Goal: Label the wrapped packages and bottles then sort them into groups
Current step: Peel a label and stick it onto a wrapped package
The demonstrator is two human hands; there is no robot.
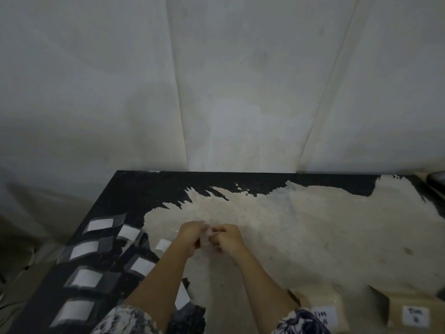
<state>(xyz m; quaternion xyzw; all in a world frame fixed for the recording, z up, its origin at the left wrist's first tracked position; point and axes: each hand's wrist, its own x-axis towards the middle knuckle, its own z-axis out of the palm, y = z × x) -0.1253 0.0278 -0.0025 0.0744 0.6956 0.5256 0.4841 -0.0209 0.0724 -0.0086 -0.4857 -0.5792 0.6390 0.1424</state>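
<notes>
Patterned sleeves frame the near edge of the view, and from them two bare forearms reach forward and angle inward so that the hands meet over the middle of the worktop. Left hand and right hand are curled into loose fists, knuckles up, thumbs and fingertips pinched together on a small, pale, see-through scrap held between them; it is too blurred to tell what it is. To the left, on the dark part of the worktop, lie rows of blank white labels on grey backing strips, one more label just beside the left wrist and another under the left forearm. At the near right edge stand two tan wrapped packages, one touching the right sleeve and one further right, each bearing a white label with handwriting. A pale wall rises behind the far edge.
</notes>
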